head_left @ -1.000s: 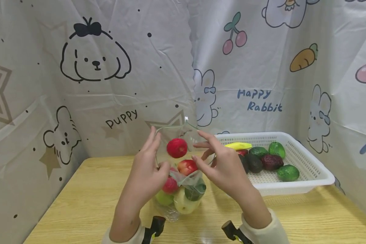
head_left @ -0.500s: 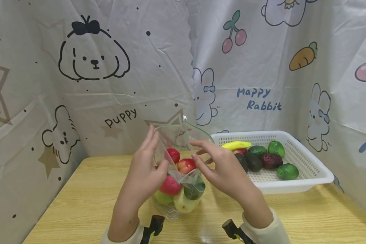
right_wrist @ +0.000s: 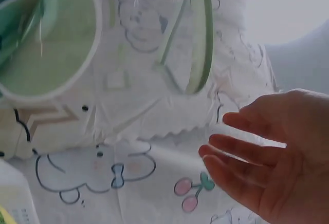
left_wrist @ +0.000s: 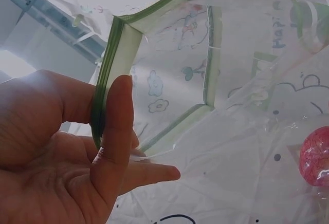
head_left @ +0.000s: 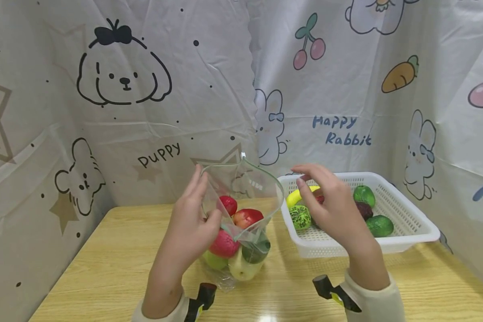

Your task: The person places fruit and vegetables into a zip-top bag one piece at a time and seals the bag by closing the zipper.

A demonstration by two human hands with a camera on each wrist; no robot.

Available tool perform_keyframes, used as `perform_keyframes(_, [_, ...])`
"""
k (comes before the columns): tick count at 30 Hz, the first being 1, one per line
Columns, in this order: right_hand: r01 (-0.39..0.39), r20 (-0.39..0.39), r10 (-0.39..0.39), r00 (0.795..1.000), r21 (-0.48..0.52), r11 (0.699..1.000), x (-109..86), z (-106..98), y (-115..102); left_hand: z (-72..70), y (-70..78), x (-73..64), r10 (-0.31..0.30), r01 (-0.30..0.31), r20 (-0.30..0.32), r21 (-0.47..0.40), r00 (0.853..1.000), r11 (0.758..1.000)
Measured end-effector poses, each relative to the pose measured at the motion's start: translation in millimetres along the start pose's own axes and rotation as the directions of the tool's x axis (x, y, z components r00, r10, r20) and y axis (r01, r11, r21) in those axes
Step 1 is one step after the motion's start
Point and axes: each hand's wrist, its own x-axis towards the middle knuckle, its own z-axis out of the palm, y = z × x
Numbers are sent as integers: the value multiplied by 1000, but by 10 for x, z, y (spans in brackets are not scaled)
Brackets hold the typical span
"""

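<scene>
My left hand [head_left: 191, 228] pinches the left edge of a clear zip bag [head_left: 261, 179], its mouth spread wide; thumb and finger lie on the green zip strip [left_wrist: 105, 80] in the left wrist view. Toy fruit fills the bag: a red-yellow apple [head_left: 247, 218], a small red fruit [head_left: 227, 205], a pinkish-red one [head_left: 224, 244], a dark green one [head_left: 256, 251] and a pale yellow one [head_left: 241, 269]. My right hand [head_left: 334, 208], fingers loosely bent and holding nothing, is over the left part of a white basket [head_left: 420, 223].
In the basket lie a yellow banana [head_left: 295, 197], a mottled green ball-shaped fruit [head_left: 300, 218], a dark red-brown one [head_left: 364, 210] and green ones [head_left: 380, 226], some hidden by my right hand. The wooden table [head_left: 112, 250] ends at a printed cloth [head_left: 209, 112] behind.
The small red fruit has dropped lower inside the bag. My right hand has left the bag's edge and moved right over the basket. My left hand keeps its place at the bag.
</scene>
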Motion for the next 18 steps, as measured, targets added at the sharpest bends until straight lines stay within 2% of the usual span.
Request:
perform_keyframes(2, [-24, 15, 24, 1000, -33, 999, 0, -30, 94, -4, 3, -1, 6, -6, 1, 3, 1000, 1000])
perform_keyframes(5, [-80, 85, 85, 993, -67, 995, -5, -40, 223, -5, 3, 1, 9, -9, 4, 11, 1000, 1000])
perform_keyframes(7, [-124, 153, 136, 979, -86, 989, -8, -26, 305, -6, 2, 2, 5, -5, 6, 17, 1000, 1000])
perform_keyframes(9, [-167, 231, 188, 955, -107, 980, -14, 0, 382, -6, 0, 3, 0, 0, 4, 24, 1000, 1000])
perform_keyframes(13, [-194, 393, 235, 889, -143, 971, -41, 97, 545, -9, -8, 2, -4, 4, 5, 31, 1000, 1000])
perform_keyframes(17, [-219, 560, 285, 778, -185, 958, -109, 199, 689, -10, -17, -1, -7, 7, 10, 28, 1000, 1000])
perform_keyframes(18, [-217, 584, 292, 757, -196, 956, -123, 227, 728, -11, -18, -2, -8, 8, 12, 28, 1000, 1000])
